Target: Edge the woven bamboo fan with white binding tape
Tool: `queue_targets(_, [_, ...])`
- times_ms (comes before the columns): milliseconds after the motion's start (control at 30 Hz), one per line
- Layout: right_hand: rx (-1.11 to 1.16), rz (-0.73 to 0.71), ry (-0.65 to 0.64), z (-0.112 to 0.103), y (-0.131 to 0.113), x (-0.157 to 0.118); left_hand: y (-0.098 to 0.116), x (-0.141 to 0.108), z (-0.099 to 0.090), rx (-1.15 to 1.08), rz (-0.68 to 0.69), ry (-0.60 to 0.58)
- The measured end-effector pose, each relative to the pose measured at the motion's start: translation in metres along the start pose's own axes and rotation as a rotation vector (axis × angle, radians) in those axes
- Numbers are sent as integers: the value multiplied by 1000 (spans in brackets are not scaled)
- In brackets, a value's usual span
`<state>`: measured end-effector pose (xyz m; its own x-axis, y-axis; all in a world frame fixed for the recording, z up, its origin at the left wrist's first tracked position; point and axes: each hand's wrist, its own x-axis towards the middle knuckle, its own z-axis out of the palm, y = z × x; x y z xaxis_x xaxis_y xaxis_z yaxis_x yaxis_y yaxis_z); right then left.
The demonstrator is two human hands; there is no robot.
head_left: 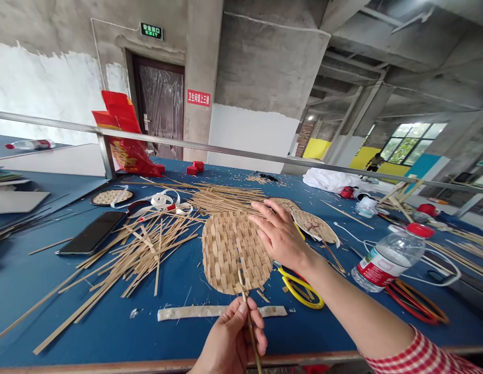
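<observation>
Bare blue table is lying open between the loose bamboo strips and the woven fan; a pale strip is crossing the near edge; yellow-handled scissors and a water bottle are crowding the right side; a phone is blocking the left; a metal rail is spanning the far side, hanging above the table.

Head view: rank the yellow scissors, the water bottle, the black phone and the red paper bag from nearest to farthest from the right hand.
From the right hand, which rests on the woven fan:
1. Yellow scissors, just below the wrist.
2. Water bottle, lying to the right.
3. Black phone, far left on the table.
4. Red paper bag, at the far left back rail.
</observation>
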<state>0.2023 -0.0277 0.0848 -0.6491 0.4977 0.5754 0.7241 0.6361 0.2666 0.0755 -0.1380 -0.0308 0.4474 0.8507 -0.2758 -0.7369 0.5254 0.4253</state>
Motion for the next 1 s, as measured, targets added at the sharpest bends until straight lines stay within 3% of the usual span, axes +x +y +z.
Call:
queue_targets(400, [189, -15, -17, -8, -19, -23, 25, -5, 5, 14, 188, 1])
queue_targets(533, [409, 161, -71, -6, -34, -39, 36, -3, 3, 9, 236, 39])
queue_targets(633, [646, 367, -249, -8, -52, -54, 41, 0, 3, 1, 258, 64])
queue_targets(800, [898, 502, -546, -10, -84, -72, 46, 5, 8, 3, 320, 28])
queue_targets(900, [936, 601, -582, -6, -96, -76, 46, 7, 13, 24, 348, 1])
queue_targets(1000, [1128, 742, -549, 3, -103, -80, 46, 7, 21, 69, 373, -4])
